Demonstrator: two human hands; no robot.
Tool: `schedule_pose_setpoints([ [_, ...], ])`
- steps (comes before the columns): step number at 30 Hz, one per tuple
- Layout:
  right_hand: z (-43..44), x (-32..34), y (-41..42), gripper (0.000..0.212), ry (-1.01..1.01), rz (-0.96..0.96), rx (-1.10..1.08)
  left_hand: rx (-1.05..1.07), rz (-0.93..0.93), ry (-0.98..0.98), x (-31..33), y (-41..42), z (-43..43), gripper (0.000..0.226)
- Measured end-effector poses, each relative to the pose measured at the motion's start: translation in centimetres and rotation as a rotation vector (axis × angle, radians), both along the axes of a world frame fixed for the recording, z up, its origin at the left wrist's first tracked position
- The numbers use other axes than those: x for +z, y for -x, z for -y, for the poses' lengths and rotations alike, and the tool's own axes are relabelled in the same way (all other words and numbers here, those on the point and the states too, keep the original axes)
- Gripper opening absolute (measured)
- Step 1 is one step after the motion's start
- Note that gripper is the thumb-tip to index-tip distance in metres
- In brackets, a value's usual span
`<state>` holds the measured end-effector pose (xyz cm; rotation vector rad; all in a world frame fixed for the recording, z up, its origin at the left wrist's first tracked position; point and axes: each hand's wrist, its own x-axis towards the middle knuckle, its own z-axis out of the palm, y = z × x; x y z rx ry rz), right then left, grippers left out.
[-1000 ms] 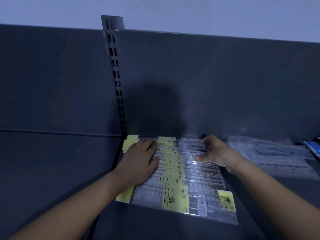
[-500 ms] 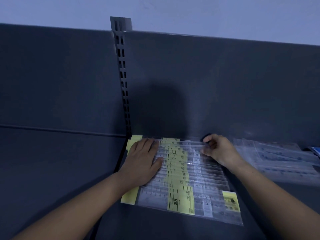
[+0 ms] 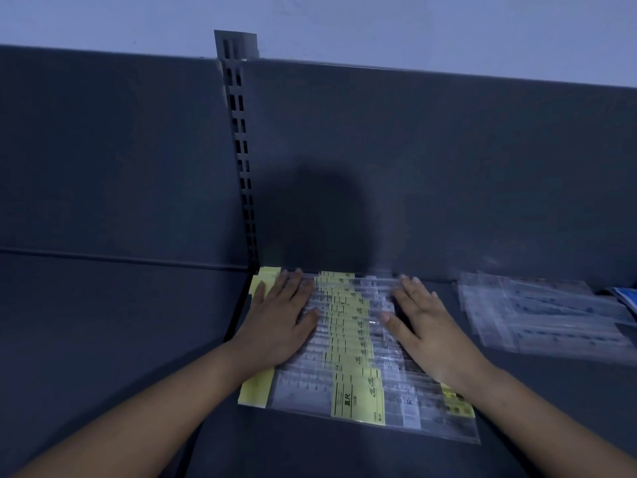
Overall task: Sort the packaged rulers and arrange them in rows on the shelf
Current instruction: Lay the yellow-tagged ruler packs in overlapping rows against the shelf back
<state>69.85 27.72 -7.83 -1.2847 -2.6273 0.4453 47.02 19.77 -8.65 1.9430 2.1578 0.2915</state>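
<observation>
My left hand (image 3: 279,319) and right hand (image 3: 427,322) lay flat, fingers straight and spread, on the overlapping row of packaged rulers (image 3: 351,343), one hand near each end. The row ran from the front of the dark shelf (image 3: 344,457) to its back panel, just right of the slotted upright (image 3: 241,150). Well to the right lay a blurred loose pile (image 3: 551,319), probably more clear-sleeved rulers.

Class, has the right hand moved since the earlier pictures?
Yes. The right hand drew away from the back panel, nearer along the ruler row.
</observation>
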Motion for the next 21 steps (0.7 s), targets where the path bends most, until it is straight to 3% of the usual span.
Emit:
schedule_pose_setpoints([
  [3, 0.39, 0.01, 0.24, 0.083, 0.038, 0.043, -0.008, 0.007, 0.07, -0.012, 0.25, 0.02, 0.02, 0.058],
  [7, 0.06, 0.22, 0.14, 0.073, 0.131, -0.111, -0.084, 0.025, 0.091, 0.006, 0.78, 0.26, 0.07, 0.058],
  [17, -0.11, -0.02, 0.82, 0.073, 0.147, -0.103, -0.104, 0.126, 0.026, 0.054, 0.89, 0.75, 0.36, 0.061],
  [21, -0.13, 0.14, 0.6, 0.081, 0.17, -0.142, -0.161, 0.195, 0.194, -0.034, 1.03, 0.93, 0.92, 0.059],
])
